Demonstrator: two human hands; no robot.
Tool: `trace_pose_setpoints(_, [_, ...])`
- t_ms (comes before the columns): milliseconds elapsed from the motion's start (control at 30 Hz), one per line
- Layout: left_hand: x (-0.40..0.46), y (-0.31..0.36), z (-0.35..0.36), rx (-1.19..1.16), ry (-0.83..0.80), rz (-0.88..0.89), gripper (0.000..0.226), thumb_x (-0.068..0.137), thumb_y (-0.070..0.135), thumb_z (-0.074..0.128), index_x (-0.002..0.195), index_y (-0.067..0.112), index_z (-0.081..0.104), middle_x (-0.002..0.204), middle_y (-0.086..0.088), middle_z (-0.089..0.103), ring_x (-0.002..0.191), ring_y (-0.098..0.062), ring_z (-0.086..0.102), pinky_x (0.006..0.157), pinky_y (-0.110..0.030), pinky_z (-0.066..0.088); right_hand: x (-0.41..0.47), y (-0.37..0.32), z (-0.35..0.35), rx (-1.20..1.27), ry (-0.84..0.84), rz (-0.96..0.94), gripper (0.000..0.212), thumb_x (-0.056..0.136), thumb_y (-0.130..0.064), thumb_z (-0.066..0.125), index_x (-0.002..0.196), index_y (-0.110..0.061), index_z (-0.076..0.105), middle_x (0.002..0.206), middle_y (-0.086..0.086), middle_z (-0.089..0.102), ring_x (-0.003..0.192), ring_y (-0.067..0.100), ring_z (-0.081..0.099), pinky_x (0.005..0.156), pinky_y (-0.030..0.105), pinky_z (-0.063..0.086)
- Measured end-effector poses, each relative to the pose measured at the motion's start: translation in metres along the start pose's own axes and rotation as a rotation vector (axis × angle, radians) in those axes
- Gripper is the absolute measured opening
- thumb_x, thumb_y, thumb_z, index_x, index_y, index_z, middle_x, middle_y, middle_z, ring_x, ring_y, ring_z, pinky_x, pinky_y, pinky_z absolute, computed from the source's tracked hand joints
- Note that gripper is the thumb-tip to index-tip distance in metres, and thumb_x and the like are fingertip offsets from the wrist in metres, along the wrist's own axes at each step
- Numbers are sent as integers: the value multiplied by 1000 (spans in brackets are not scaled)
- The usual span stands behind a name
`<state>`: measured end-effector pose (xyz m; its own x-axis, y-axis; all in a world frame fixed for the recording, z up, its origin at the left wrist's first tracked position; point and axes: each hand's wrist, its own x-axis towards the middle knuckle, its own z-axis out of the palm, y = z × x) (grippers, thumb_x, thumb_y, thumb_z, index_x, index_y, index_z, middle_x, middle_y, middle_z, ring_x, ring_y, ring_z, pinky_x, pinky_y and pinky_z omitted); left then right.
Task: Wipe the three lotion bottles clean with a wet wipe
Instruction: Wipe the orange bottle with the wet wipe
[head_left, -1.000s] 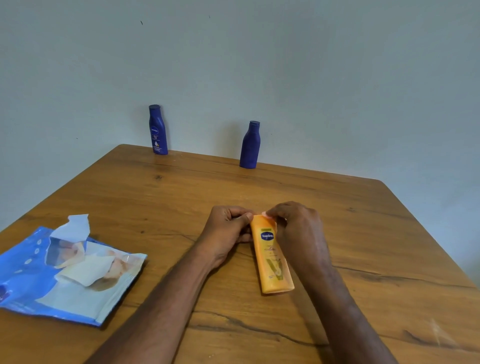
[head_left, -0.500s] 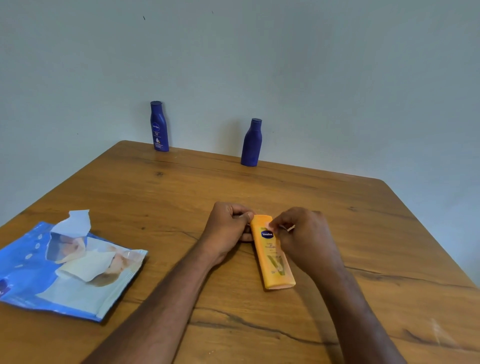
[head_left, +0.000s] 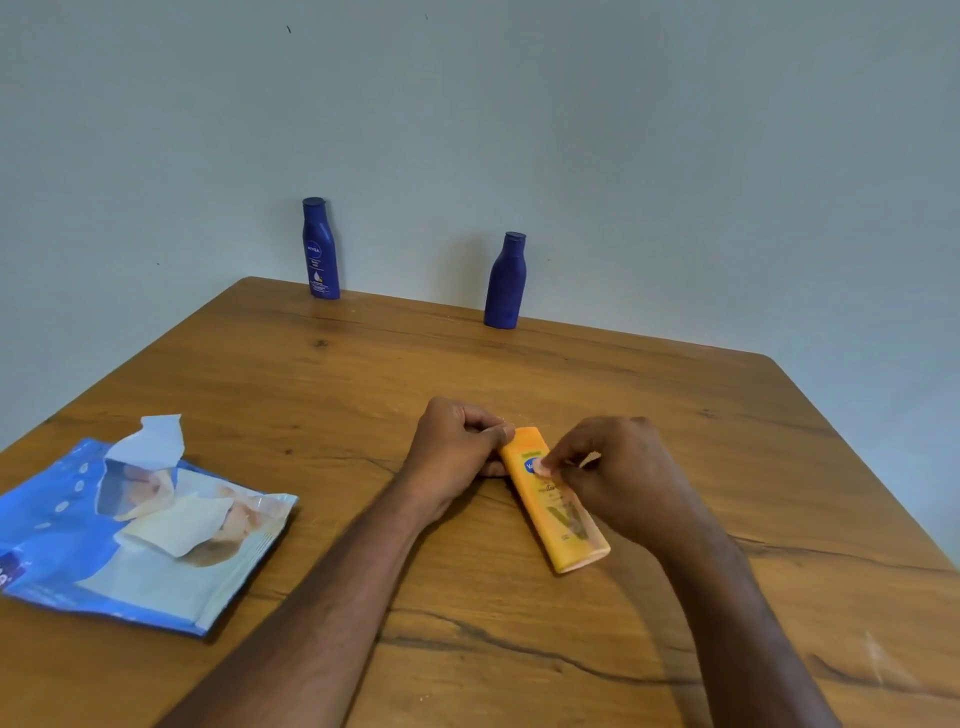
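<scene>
Head view: a person works at a wooden table (head_left: 519, 374), with a yellow bottle (head_left: 550, 499) lying flat at table centre, its far end at 11 o'clock and its near end at 5 o'clock. The left hand (head_left: 457, 441) steadies the far end, fingers curled against the bottle's left side. The right hand (head_left: 618, 478) presses on the label, its fingers (head_left: 543, 465) pinched together; a pale scrap shows between them, likely the wipe, though too small to be sure. Wiping of this first bottle appears under way, at the upper label. Two blue bottles remain upright and untouched at the table's far edge against the wall: one with a printed label (head_left: 319, 249) at 11 o'clock, one plain-sided (head_left: 506, 280) at 12 o'clock, well apart from each other and from the hands. Count: three bottles, one yellow and two blue. One blue wipe pack (head_left: 104, 561) lies at 9 o'clock, flap open, a white sheet (head_left: 176, 525) poking out.
</scene>
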<state>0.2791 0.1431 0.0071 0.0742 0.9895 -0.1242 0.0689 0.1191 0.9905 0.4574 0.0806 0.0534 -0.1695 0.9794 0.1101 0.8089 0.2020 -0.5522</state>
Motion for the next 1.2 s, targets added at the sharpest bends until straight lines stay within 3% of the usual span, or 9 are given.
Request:
trace_pose_setpoints(133, [0,-1,-1,8,-1,29,6,90,7,73,90,2,76,94,-15,75,79,-23,77,65,-31,61,8,-12,15,-77,141,-104,20,94,-16,66,108,-27,75,111,-13,69,99,1,61,89,23,55])
trace_pose_setpoints(267, [-2,-1,-6,-3,5,76,7,90,8,73,87,3,78,85,-14,75,72,-23,74,64,-33,60,3,-22,17,-107,-19,-253,19,90,-17,68,98,-31,78,105,-17,70,100,-2,58,86,17,50])
trace_pose_setpoints(367, [1,2,-10,-136,95,63,5,90,5,71,89,3,76,86,-14,76,76,-22,76,68,-38,62,-3,-14,10,-46,-34,-193,22,87,-13,71,90,-32,80,99,-18,70,97,-1,61,82,18,52])
trace_pose_setpoints(567, [2,6,-13,-413,71,-17,14,93,10,67,106,6,72,105,-16,75,96,-26,75,82,-41,61,1,6,16,273,202,-66,22,81,-10,81,87,-30,81,92,-16,74,91,0,68,73,18,55])
trace_pose_setpoints(767, [-4,11,-10,-482,6,-42,29,91,14,70,118,22,66,102,-7,77,92,-23,76,79,-42,63,4,-2,29,383,161,-57,20,82,-12,82,94,-28,80,95,-14,75,93,-1,69,79,24,58])
trace_pose_setpoints(900, [-6,12,-11,-477,12,-15,27,94,11,66,120,18,70,103,-8,77,89,-22,77,75,-41,63,3,1,27,341,125,-120,20,81,-12,82,94,-27,80,97,-12,76,95,3,69,79,26,59])
trace_pose_setpoints(1100, [-10,14,-6,-445,-44,38,23,93,9,67,115,12,73,105,-13,76,93,-27,76,68,-38,61,13,-6,35,160,577,-202,20,87,-12,76,106,-20,77,106,-8,73,94,1,68,79,22,59])
trace_pose_setpoints(1200, [-11,13,-8,-444,-65,51,26,92,10,69,118,9,73,109,-14,75,95,-29,75,67,-37,60,15,-21,36,35,561,-307,20,89,-12,73,108,-16,77,111,-3,73,99,5,67,84,26,59])
